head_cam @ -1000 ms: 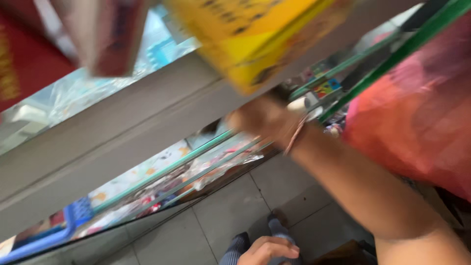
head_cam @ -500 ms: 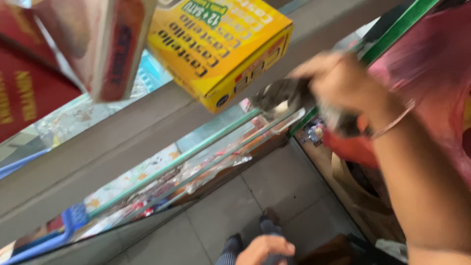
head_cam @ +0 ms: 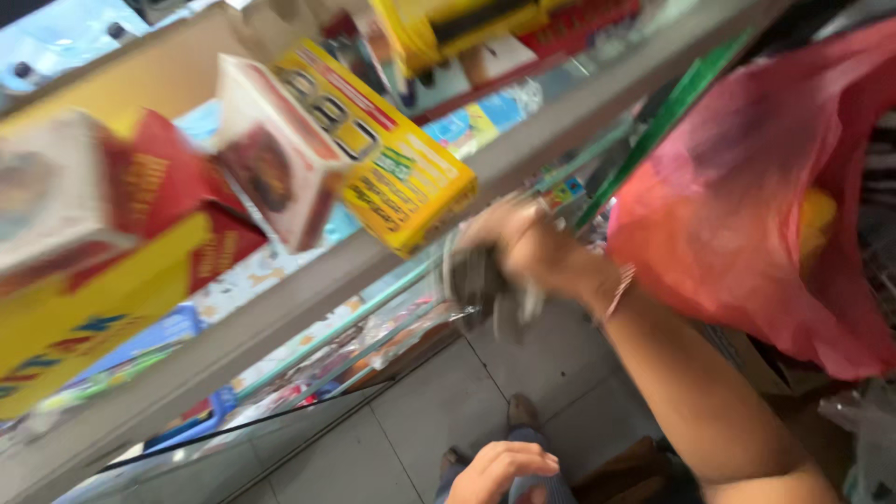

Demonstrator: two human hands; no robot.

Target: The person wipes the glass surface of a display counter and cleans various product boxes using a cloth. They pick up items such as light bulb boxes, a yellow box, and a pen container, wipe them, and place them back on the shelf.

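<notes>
**Shop counter, right hand at the shelf edge**

Grey tiled floor (head_cam: 439,420) below; a glass-fronted counter with a grey ledge (head_cam: 308,285) runs diagonally across the frame. Right hand (head_cam: 523,252), centre, fingers curled tight around a small dark object (head_cam: 476,280) — too blurred to identify. It sits at the ledge, just below the tilted yellow cardboard box (head_cam: 392,177). Left hand (head_cam: 499,471), bottom centre, loosely curled, holding nothing visible — well apart. Red plastic bag (head_cam: 756,205) at right.

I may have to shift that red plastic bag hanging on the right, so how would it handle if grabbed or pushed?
The red plastic bag looks thin and wrinkled, so it would probably be floppy and give under a push. It bulges, with something yellow showing through, so it likely carries some weight and might swing. The film could tear if pulled hard.
</notes>
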